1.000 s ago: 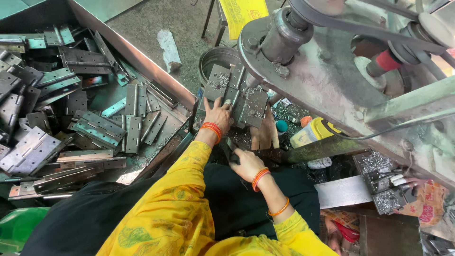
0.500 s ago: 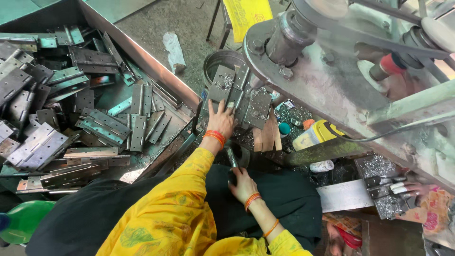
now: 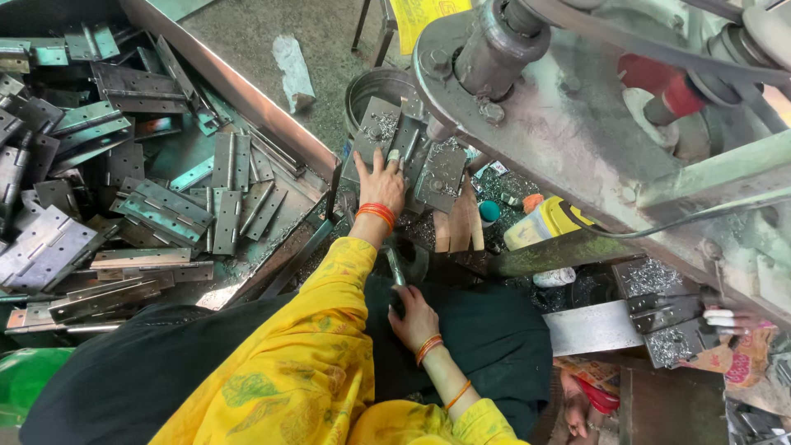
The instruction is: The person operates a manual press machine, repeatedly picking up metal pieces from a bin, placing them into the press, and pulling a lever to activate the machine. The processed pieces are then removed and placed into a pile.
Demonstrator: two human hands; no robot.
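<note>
My left hand (image 3: 381, 185) is stretched forward and lies flat on a grey metal hinge (image 3: 401, 148) under the head of a drilling machine (image 3: 527, 99). Its fingers press on the hinge leaves, which carry metal shavings. My right hand (image 3: 414, 316) is lower, over my dark lap, closed around the end of a thin metal lever (image 3: 395, 268) that runs up toward the machine. Both wrists wear orange bangles and both arms have yellow sleeves.
A large metal bin (image 3: 247, 91) on the left is heaped with several hinges (image 3: 165, 210). A round metal container (image 3: 375, 86), a yellow bottle (image 3: 548, 222) and wood blocks (image 3: 457, 227) sit near the machine. Another person's fingers (image 3: 725, 317) rest by drilled hinges at right.
My right hand has dropped down toward my lap with the lever in it. My left hand stays on the hinge. The view has shifted slightly.
</note>
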